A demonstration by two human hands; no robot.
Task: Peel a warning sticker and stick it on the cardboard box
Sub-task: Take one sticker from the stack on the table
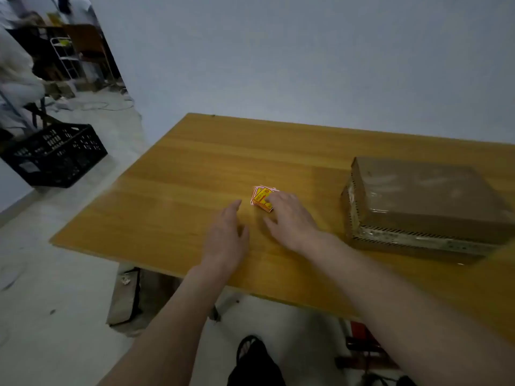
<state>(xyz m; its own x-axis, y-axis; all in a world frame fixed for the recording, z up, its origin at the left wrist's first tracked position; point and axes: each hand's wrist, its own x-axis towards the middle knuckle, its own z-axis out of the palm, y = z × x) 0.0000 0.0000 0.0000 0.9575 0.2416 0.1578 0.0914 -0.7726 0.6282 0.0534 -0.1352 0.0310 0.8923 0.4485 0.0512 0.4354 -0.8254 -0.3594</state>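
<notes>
A small stack of yellow-and-red warning stickers (260, 198) lies near the middle of the wooden table (181, 174). My right hand (289, 218) rests over the stack's right side, fingertips touching the top sticker and hiding part of it. Just left of the stack, my left hand (227, 235) hovers flat over the table with fingers apart and nothing in it. A brown cardboard box (423, 201) wrapped in clear tape sits at the table's right, apart from both hands.
A black plastic crate (55, 154) stands on the floor left of the table. A person in white sits at the far left by chairs and a rack. The table's near edge runs just below my forearms. A grey wall stands behind.
</notes>
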